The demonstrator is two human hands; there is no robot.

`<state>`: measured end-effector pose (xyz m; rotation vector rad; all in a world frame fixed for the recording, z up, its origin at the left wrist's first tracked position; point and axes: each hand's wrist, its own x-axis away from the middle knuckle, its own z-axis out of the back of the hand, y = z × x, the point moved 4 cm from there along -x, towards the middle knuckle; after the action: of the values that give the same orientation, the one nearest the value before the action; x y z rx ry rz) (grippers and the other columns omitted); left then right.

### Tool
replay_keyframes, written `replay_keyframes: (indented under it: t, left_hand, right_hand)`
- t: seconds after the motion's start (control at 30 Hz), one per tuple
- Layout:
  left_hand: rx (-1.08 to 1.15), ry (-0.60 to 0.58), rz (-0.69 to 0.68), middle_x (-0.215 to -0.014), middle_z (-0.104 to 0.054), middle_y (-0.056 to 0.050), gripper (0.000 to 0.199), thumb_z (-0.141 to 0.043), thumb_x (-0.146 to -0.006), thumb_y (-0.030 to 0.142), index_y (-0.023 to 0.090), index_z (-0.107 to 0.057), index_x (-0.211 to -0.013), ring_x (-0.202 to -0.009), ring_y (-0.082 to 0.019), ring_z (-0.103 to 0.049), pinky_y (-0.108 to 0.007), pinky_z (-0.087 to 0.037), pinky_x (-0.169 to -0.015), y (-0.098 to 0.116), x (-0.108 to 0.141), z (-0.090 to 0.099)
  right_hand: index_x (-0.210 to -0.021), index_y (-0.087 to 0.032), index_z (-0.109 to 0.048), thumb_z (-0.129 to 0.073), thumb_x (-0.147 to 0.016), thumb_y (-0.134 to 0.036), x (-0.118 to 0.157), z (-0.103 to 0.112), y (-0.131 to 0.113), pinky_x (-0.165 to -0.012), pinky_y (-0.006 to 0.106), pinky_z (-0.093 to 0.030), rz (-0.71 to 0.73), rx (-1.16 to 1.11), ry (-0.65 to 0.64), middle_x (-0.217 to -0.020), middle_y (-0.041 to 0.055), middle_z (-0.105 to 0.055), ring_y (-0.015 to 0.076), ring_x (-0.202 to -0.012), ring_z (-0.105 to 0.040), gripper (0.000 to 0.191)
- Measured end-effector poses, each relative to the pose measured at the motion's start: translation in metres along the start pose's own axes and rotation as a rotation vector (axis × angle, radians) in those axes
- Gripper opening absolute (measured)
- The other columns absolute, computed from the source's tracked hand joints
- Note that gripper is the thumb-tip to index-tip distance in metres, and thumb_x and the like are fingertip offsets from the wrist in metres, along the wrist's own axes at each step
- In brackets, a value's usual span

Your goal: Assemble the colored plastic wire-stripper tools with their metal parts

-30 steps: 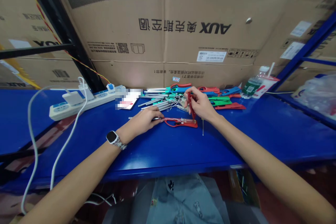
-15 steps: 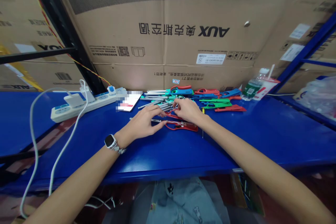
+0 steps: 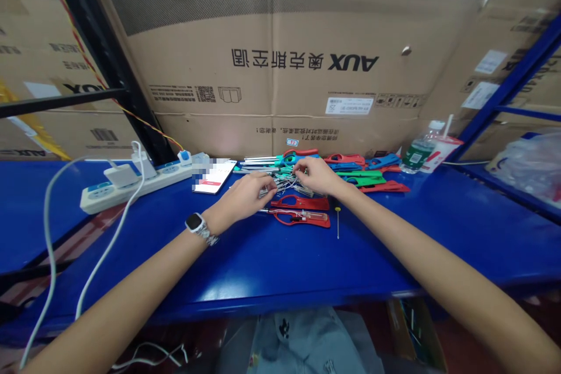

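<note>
Fingers curled, my left hand (image 3: 252,194) is closed around what looks like a silver lighter tube (image 3: 263,192). To its right, my right hand (image 3: 316,176) has thumb and fingertips pinched over a heap of thin wires and metal tubes (image 3: 287,181); what it grips is too small to make out. Just in front of both hands lies a red lighter shell half (image 3: 307,203). Nearer me rests another red lighter half (image 3: 322,221), with a clear tank, wires and a metal tube inside. A screwdriver (image 3: 338,219) with a yellow handle lies to the right.
Red, blue and green lighter shells (image 3: 385,187) are piled behind and to the right. A phone (image 3: 214,178) and a white power strip (image 3: 100,198) lie left. A bottle (image 3: 414,155) and cup (image 3: 438,152) stand back right, before a large carton (image 3: 197,23).
The red shell half near my right fingers now lies flat on the table, released. My right hand has shifted back to the wire heap. My left fingers have curled shut. The view has tilted slightly.
</note>
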<state>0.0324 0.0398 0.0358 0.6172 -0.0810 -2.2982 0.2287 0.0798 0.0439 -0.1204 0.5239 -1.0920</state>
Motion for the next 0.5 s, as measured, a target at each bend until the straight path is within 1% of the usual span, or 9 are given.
replay_keyframes:
  t: [0.07,0.13,0.2,0.23,0.3,0.37,0.43,0.5]
  left_hand:
    - [0.001,-0.02,0.023,-0.092,-0.071,-0.008,0.019,-0.053,-0.097,0.024,0.018,-0.069,-0.09,-0.084,-0.022,-0.063,-0.035,-0.049,-0.078,-0.002,-0.015,-0.005]
    - [0.009,0.002,0.063,-0.092,-0.071,-0.008,0.019,-0.053,-0.097,0.024,0.018,-0.069,-0.09,-0.085,-0.022,-0.063,-0.035,-0.048,-0.077,-0.003,-0.024,-0.009]
    - [0.019,0.037,0.076,-0.092,-0.071,-0.008,0.019,-0.053,-0.097,0.024,0.018,-0.069,-0.09,-0.088,-0.023,-0.064,-0.035,-0.048,-0.079,-0.002,-0.025,-0.012]
    - [0.024,0.05,0.07,-0.092,-0.071,-0.008,0.019,-0.052,-0.098,0.024,0.018,-0.069,-0.09,-0.089,-0.023,-0.064,-0.036,-0.049,-0.08,-0.001,-0.022,-0.012]
    - [0.043,0.058,0.043,-0.091,-0.071,-0.007,0.02,-0.052,-0.099,0.025,0.019,-0.069,-0.091,-0.09,-0.023,-0.064,-0.036,-0.049,-0.081,0.001,-0.014,-0.012]
    - [0.069,0.055,0.028,-0.09,-0.07,-0.007,0.02,-0.052,-0.1,0.025,0.019,-0.069,-0.091,-0.09,-0.023,-0.064,-0.037,-0.05,-0.083,0.001,-0.006,-0.011]
    - [0.095,0.061,0.029,-0.091,-0.071,-0.006,0.019,-0.053,-0.1,0.026,0.019,-0.069,-0.092,-0.091,-0.022,-0.064,-0.037,-0.05,-0.084,0.0,-0.001,-0.009]
    - [0.118,0.096,0.027,-0.094,-0.071,-0.006,0.018,-0.053,-0.1,0.025,0.019,-0.069,-0.094,-0.091,-0.022,-0.064,-0.037,-0.05,-0.084,-0.001,0.0,-0.006]
  right_hand:
    - [-0.099,-0.016,-0.077,-0.055,-0.093,-0.018,-0.021,0.004,0.007,-0.08,0.032,-0.05,-0.058,0.04,-0.002,-0.09,0.0086,-0.076,0.0204,-0.082,-0.067,0.023]
    - [-0.104,-0.018,-0.077,-0.059,-0.094,-0.027,-0.042,0.003,0.011,-0.087,0.033,-0.051,-0.119,0.127,-0.05,-0.098,0.0098,-0.077,0.0234,-0.095,-0.069,0.023]
    - [-0.098,-0.019,-0.079,-0.068,-0.089,-0.033,-0.059,-0.002,0.011,-0.089,0.035,-0.052,-0.153,0.157,-0.084,-0.101,0.0113,-0.076,0.0273,-0.102,-0.069,0.02]
    - [-0.095,-0.019,-0.079,-0.072,-0.085,-0.032,-0.065,-0.005,0.009,-0.09,0.036,-0.053,-0.165,0.168,-0.1,-0.102,0.0121,-0.076,0.029,-0.104,-0.069,0.018]
    - [-0.088,-0.017,-0.078,-0.078,-0.079,-0.025,-0.073,-0.013,0.006,-0.09,0.039,-0.053,-0.186,0.176,-0.118,-0.1,0.0145,-0.076,0.0319,-0.104,-0.069,0.012]
    - [-0.082,-0.016,-0.077,-0.078,-0.075,-0.016,-0.076,-0.018,0.003,-0.09,0.041,-0.053,-0.202,0.17,-0.116,-0.098,0.0166,-0.075,0.0335,-0.102,-0.07,0.007]
    - [-0.08,-0.016,-0.076,-0.075,-0.076,-0.012,-0.075,-0.018,0.001,-0.089,0.041,-0.053,-0.205,0.143,-0.086,-0.096,0.0161,-0.075,0.0327,-0.1,-0.07,0.006]
    - [-0.083,-0.017,-0.076,-0.072,-0.081,-0.015,-0.072,-0.012,0.001,-0.086,0.038,-0.052,-0.194,0.098,-0.038,-0.094,0.0131,-0.075,0.0287,-0.096,-0.07,0.005]
